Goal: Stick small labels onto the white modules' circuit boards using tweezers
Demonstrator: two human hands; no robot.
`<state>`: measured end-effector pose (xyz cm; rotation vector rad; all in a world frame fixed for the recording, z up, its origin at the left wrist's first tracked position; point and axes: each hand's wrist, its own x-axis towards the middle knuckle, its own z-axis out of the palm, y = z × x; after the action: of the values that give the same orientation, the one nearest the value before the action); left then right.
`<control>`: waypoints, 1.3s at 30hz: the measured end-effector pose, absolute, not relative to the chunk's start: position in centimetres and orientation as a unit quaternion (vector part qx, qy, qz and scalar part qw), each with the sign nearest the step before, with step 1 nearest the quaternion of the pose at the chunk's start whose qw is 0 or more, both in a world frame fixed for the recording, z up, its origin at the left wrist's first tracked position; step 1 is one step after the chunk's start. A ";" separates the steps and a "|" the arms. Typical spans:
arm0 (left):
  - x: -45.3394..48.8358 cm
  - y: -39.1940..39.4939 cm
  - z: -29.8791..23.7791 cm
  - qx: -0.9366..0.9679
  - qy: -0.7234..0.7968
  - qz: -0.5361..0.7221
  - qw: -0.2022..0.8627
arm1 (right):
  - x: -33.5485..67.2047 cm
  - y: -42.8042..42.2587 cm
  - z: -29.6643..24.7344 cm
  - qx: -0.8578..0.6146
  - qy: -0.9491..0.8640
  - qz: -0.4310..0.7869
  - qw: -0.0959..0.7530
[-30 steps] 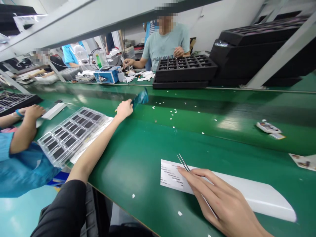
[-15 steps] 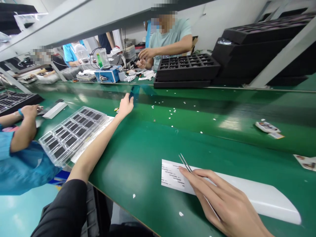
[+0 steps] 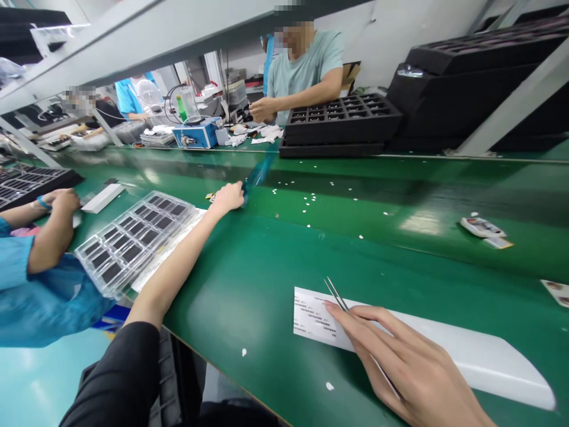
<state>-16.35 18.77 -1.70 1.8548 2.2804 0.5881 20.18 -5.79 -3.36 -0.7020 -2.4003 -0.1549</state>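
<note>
Tweezers [image 3: 334, 292], thin and silvery metal, lie under the right hand [image 3: 409, 370], whose fingers close loosely along them, the paired tips poking out past the forefinger. That hand rests on a long white paper strip with printed lines [image 3: 466, 356] lying flat on the green surface [image 3: 267, 284]. The left hand [image 3: 227, 197] is stretched far forward, fingers pinched on a translucent blue film strip [image 3: 258, 175] that rises tilted from the fingertips, above the surface. Just beside the left forearm sits a clear plastic tray of dark rectangular parts [image 3: 133, 240], resting on a white sheet. Small white scraps [image 3: 306, 204] dot the surface beyond the film. A co-worker's arm in a blue sleeve [image 3: 48, 237] is at the left edge, and another person stands across the surface behind a black compartment tray [image 3: 342, 115].
</note>
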 end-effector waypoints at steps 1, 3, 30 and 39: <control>-16.5 18.8 -1.8 0.614 0.760 0.195 0.093 | 20.2 -5.8 -3.4 -0.266 -0.910 -0.060 0.313; -16.9 19.0 -1.9 0.604 0.757 0.209 0.133 | 20.2 -5.8 -3.5 -0.265 -0.909 -0.064 0.316; -17.9 19.0 -1.2 0.558 0.790 0.201 0.154 | 20.1 -5.7 -3.0 -0.267 -0.911 -0.058 0.309; -17.5 19.3 0.4 0.606 0.732 0.300 0.079 | 20.1 -5.8 -3.1 -0.262 -0.911 -0.061 0.314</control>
<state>-17.48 19.34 0.39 1.8138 2.1912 0.8976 20.11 -5.79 -3.07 -0.6904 -2.4011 -0.1611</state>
